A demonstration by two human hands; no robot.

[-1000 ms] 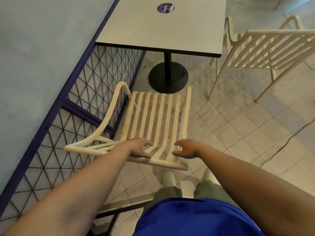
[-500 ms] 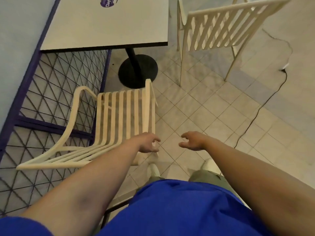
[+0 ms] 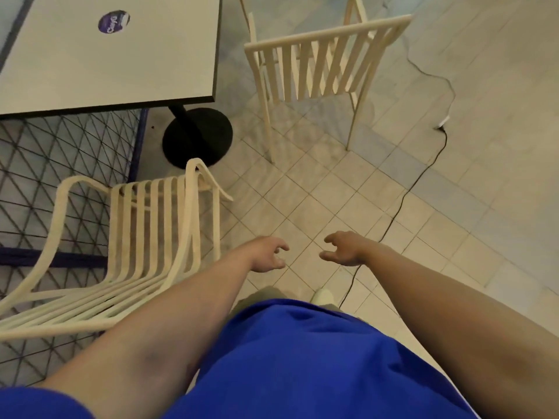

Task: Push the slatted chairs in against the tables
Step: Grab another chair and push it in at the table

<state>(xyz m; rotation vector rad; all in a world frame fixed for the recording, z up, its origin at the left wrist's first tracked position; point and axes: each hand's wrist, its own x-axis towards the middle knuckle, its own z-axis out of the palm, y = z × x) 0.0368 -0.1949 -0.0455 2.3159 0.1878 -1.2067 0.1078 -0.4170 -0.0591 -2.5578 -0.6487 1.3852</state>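
Observation:
A cream slatted chair (image 3: 145,237) stands at my lower left, its seat short of the near edge of the white table (image 3: 121,62). A second cream slatted chair (image 3: 320,71) stands at the table's right side, its back towards me. My left hand (image 3: 266,255) hangs over the tiled floor just right of the near chair, fingers curled and apart, holding nothing. My right hand (image 3: 341,247) floats beside it, also with loose curled fingers and nothing in it. Neither hand touches a chair.
A purple-framed wire mesh fence (image 3: 45,164) runs along the left, behind the near chair. The table's black round base (image 3: 196,137) sits on the floor. A thin black cable (image 3: 423,173) snakes across the tiles on the right. My blue shirt fills the bottom.
My hands have come off the near chair's back and now hang over the floor to its right. The view has swung right, bringing the second chair closer to the middle.

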